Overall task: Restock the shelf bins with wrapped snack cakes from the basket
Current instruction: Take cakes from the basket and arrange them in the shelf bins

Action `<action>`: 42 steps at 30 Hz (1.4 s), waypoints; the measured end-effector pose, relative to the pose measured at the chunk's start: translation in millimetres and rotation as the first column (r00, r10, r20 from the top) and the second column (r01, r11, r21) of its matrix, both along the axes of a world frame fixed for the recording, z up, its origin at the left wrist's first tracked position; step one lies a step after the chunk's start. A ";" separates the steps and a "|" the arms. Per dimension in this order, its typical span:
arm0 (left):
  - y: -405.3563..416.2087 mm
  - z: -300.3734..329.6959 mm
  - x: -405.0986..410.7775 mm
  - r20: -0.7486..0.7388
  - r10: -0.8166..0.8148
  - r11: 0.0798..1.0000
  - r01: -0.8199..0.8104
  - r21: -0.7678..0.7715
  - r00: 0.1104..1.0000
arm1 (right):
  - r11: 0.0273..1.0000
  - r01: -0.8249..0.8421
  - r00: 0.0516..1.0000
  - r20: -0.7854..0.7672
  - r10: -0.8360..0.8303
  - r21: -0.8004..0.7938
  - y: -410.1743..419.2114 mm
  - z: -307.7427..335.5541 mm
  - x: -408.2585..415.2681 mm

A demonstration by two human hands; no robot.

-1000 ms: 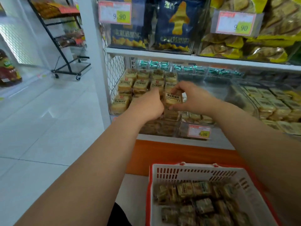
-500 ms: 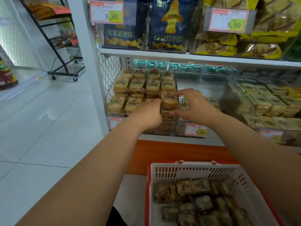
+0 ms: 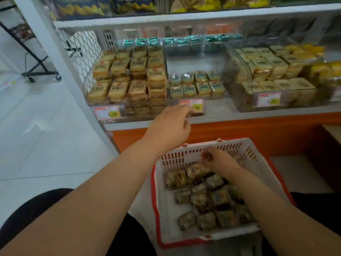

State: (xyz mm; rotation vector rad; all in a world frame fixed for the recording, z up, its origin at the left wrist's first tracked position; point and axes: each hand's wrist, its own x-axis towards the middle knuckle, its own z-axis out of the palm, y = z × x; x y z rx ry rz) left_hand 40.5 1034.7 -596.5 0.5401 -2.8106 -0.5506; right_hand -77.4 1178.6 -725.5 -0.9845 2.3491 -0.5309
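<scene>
A white basket with a red rim (image 3: 156,200) sits in front of me below the shelf, holding several wrapped snack cakes (image 3: 208,197). My right hand (image 3: 218,160) is down in the basket's far end, its bent fingers over the cakes with nothing visibly held between them. My left hand (image 3: 170,126) hovers with relaxed fingers, holding nothing, in front of the shelf edge near a price tag (image 3: 191,106). The left clear bin (image 3: 129,80) is stacked high with cakes. The middle bin (image 3: 195,84) has only two low rows at its front.
A third bin (image 3: 267,71) of paler cakes stands to the right, with yellow packs (image 3: 324,71) beyond it. Green-wrapped items (image 3: 180,41) line the back. A shelf of bagged snacks (image 3: 129,6) hangs overhead. A black wheeled rack (image 3: 36,71) stands on the white floor to the left.
Both hands have left the stack in the left bin. My right hand has dropped into the basket and my left hand has pulled back to the shelf edge. The view has tilted down.
</scene>
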 end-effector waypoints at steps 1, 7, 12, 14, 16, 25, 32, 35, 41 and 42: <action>6.3 -12.8 -2.6 0.083 -0.024 1.000 0.023 0.017 0.996 | 0.999 0.003 0.999 0.054 -0.005 0.032 9.3 -19.1 -2.2; 22.2 -125.6 -9.9 0.516 -0.060 0.983 -0.040 0.179 0.855 | 0.963 -0.024 0.984 0.175 -0.024 0.270 54.3 -106.2 4.6; 56.2 -222.8 -14.0 0.624 -0.074 0.954 -0.127 0.273 0.778 | 0.951 0.029 0.974 0.203 -0.096 0.306 69.3 -141.0 -2.8; 70.5 -256.4 -13.9 0.639 -0.131 0.921 -0.146 0.362 0.758 | 0.945 0.034 0.973 0.206 -0.106 0.325 67.7 -142.3 -7.0; 82.3 -285.4 -10.8 0.664 -0.175 0.899 -0.157 0.410 0.727 | 0.942 0.068 0.971 0.193 -0.138 0.327 65.1 -147.0 -11.1; 100.4 -319.7 -20.8 0.666 -0.105 0.751 -0.380 0.540 0.738 | 0.819 0.566 0.762 0.320 -0.563 0.093 79.3 -175.2 -27.2; 95.1 -339.1 -13.0 0.557 0.034 0.597 -0.464 0.654 0.830 | 0.701 0.709 0.597 0.470 -0.650 0.070 84.9 -184.3 -34.4; 87.2 -325.4 -9.1 0.554 0.148 0.272 -0.572 0.774 0.820 | 0.685 0.728 0.588 0.481 -0.651 0.037 82.1 -179.9 -34.1; 61.2 -289.8 2.5 0.575 0.225 -0.461 -0.434 0.774 0.787 | 0.833 0.551 0.807 0.284 -0.517 -0.052 78.6 -151.3 -17.9; 57.8 -282.8 5.5 0.555 0.201 -0.459 -0.423 0.781 0.807 | 0.882 0.461 0.879 0.186 -0.439 -0.097 77.9 -146.0 -12.7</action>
